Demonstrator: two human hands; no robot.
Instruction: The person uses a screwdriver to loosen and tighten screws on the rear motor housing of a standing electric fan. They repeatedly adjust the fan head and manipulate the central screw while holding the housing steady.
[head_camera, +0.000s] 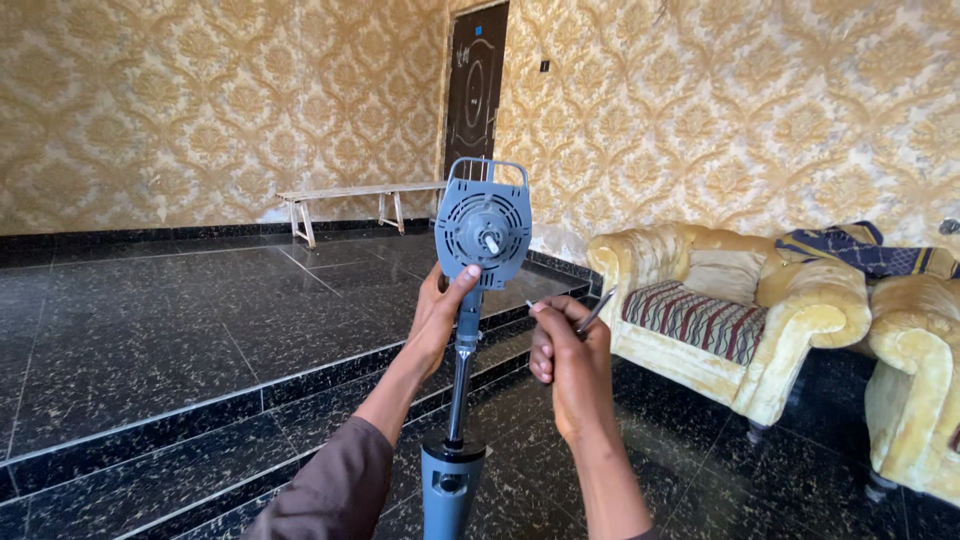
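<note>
Stand fan without blades or guard, held upright over the dark tiled floor (150, 330).

The fan pole (459, 395) rises from a grey base tube (447, 490) to the motor head (483, 225); stiff and likely top-heavy, best held at the neck. The left hand (437, 315) wraps that neck, thumb on the housing. The right hand (568, 350) pinches a slim metal tool (594, 312). A yellow sofa (720, 310) stands near.
</note>
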